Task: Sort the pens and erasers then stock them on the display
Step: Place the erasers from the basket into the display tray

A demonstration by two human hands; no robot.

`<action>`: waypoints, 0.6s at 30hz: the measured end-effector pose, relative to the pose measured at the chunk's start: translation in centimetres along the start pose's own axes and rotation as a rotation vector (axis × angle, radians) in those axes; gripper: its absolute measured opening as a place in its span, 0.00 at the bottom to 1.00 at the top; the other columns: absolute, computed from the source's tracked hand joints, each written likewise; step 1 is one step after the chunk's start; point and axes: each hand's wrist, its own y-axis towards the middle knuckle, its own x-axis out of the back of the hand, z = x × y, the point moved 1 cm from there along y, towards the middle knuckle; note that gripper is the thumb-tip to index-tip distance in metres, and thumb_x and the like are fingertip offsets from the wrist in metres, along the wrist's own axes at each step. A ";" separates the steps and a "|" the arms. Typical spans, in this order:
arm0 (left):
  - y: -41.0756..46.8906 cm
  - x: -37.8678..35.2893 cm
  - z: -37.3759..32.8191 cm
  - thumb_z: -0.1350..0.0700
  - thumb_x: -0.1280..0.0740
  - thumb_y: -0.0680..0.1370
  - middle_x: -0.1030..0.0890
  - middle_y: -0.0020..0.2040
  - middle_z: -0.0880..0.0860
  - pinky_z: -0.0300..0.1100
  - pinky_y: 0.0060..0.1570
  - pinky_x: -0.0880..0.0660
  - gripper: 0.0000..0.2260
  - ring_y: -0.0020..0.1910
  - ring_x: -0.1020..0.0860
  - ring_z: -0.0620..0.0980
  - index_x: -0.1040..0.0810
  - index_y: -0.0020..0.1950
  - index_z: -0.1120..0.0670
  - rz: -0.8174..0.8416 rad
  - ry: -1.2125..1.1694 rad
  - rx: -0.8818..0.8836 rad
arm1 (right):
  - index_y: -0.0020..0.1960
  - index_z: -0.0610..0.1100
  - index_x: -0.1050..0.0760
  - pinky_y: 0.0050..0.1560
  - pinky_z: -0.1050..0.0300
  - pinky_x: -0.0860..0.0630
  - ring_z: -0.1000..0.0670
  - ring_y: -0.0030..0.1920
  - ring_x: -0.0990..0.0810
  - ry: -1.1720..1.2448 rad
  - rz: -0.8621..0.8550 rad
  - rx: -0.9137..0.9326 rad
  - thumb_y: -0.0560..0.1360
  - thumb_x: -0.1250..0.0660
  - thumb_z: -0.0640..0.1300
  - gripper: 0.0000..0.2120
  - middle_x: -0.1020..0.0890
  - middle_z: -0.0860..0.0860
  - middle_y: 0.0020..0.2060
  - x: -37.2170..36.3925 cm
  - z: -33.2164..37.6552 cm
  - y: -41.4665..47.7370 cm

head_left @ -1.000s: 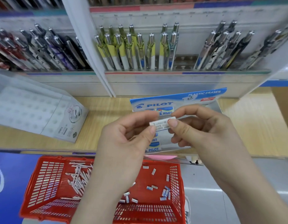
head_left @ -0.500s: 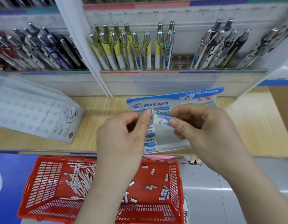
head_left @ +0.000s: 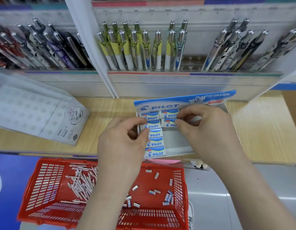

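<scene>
A blue-and-white Pilot eraser display box (head_left: 178, 141) stands on the wooden shelf (head_left: 260, 127). Its left column is filled with erasers (head_left: 155, 143); the right column has two. My right hand (head_left: 208, 128) pinches the right end of the lower right-column eraser (head_left: 168, 123), which lies in the box. My left hand (head_left: 122, 143) has thumb and forefinger against the left end of a left-column eraser (head_left: 153, 126) without lifting it. Below, a red basket (head_left: 60, 161) holds a pile of white pens (head_left: 82, 181) and several loose erasers (head_left: 168, 196).
Pen racks line the back: dark patterned pens (head_left: 44, 48) on the left, yellow-green pens (head_left: 144, 50) in the middle, with bare slots beside them, and grey patterned pens (head_left: 235, 50) on the right. A clear plastic case (head_left: 36, 113) lies on the shelf's left side.
Both hands held one eraser above the box and turned it label-up. They have since dropped to the box, and the eraser now lies in the right column's second row.
</scene>
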 end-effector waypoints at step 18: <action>-0.3 -0.5 0.2 0.54 0.27 0.71 0.23 0.38 0.43 0.46 0.42 0.22 0.14 0.36 0.22 0.43 0.21 0.55 0.43 -0.047 -0.025 -0.017 | 0.51 0.46 0.19 0.46 0.49 0.22 0.46 0.43 0.19 -0.202 -0.013 0.124 0.69 0.25 0.44 0.11 0.16 0.48 0.44 -0.4 0.5 -0.6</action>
